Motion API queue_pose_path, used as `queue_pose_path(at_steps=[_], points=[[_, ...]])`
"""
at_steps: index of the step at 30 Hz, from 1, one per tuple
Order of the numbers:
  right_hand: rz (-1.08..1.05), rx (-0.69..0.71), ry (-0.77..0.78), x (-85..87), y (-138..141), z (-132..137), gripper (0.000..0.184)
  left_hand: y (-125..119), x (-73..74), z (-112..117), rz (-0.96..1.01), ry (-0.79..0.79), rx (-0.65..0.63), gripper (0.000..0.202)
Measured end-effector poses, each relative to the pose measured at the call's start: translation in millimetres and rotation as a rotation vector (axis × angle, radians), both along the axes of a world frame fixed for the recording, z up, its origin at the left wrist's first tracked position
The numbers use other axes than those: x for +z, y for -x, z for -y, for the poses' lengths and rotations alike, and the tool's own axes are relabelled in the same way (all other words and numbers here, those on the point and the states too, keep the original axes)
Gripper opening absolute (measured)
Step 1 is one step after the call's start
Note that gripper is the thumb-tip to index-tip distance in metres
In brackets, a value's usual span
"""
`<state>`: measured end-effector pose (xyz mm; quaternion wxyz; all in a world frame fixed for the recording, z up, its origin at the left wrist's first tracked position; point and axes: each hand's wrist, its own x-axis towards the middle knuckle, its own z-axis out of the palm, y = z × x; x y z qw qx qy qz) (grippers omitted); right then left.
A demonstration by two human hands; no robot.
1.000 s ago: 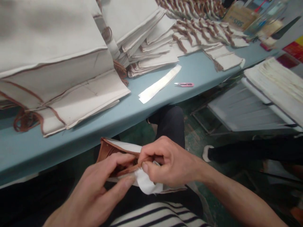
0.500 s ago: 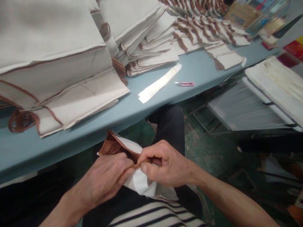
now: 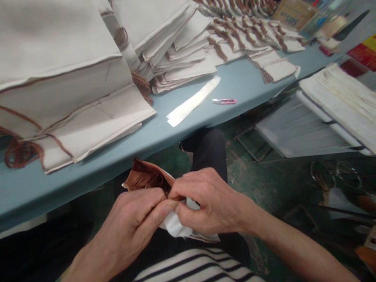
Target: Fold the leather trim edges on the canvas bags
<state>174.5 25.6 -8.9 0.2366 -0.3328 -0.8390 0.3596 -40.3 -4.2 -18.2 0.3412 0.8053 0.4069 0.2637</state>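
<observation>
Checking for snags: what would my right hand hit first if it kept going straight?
The brown-edged cloth that the right hand pinches, then the left hand just beyond, though depth is unclear.

The brown fringe is soft-looking matt cloth. The stacked bags are matt off-white canvas, slightly rough. The tabletop is smooth, matt pale blue. The snips have glossy pink plastic handles and a metal blade; the strip looks like smooth white paper.

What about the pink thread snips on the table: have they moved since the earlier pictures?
No. The pink thread snips keep the same place beside the white strip; only the view shifted.
</observation>
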Motion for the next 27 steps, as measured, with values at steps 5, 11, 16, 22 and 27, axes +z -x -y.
queue_pose_path(at_steps=[5, 11, 16, 22, 27], points=[[0.052, 0.037, 0.001, 0.8, -1, -2, 0.012, -2, 1.6, 4, 0.034, 0.021, 0.048, 0.037], [-0.054, 0.106, 0.176, -3.0, -3, -21, 0.013, 1, -6.9, 13, 0.189, 0.123, 0.142, 0.057], [-0.237, 0.165, 0.32, -6.2, 1, -33, 0.027, 10, -28.3, 30, 0.272, 0.257, 0.257, 0.061], [-0.401, 0.174, 0.516, -9.2, 2, -30, 0.032, 7, -19.0, 28, 0.234, 0.156, 0.19, 0.048], [-0.377, 0.145, 0.599, -18.8, -2, -29, 0.036, 7, -11.6, 22, 0.108, 0.09, 0.1, 0.034]])
